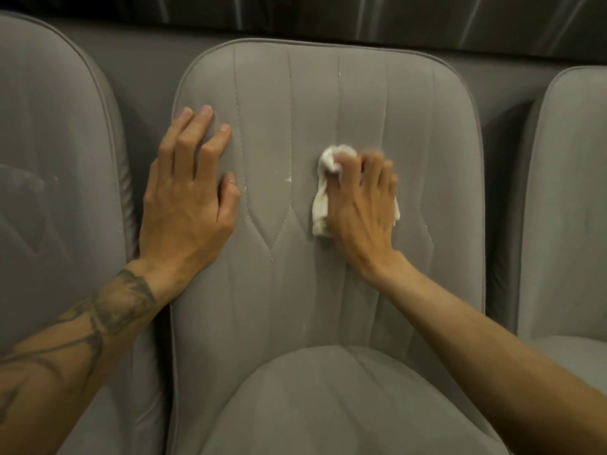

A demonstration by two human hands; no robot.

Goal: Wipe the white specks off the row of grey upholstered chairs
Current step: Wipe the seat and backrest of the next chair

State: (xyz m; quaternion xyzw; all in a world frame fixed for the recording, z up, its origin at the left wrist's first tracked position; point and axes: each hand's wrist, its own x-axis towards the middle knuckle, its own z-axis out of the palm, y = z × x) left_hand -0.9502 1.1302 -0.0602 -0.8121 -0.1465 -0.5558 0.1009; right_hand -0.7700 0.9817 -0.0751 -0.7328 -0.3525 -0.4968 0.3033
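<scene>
Head view: three grey upholstered chairs side by side. Middle chair backrest (328, 103) fills centre, its seat cushion (328, 405) below. Left hand (187, 195) flat on backrest's left edge, fingers straight and spread, holding nothing. Right hand (361, 208) near backrest centre, fingers curled over crumpled white cloth (322, 198), pressing it to fabric; fingertips blurred. White specks (289, 179) on stitched seam just left of cloth, more faint ones along seams. Left chair (49, 159) and right chair (571, 192) partly in frame.
</scene>
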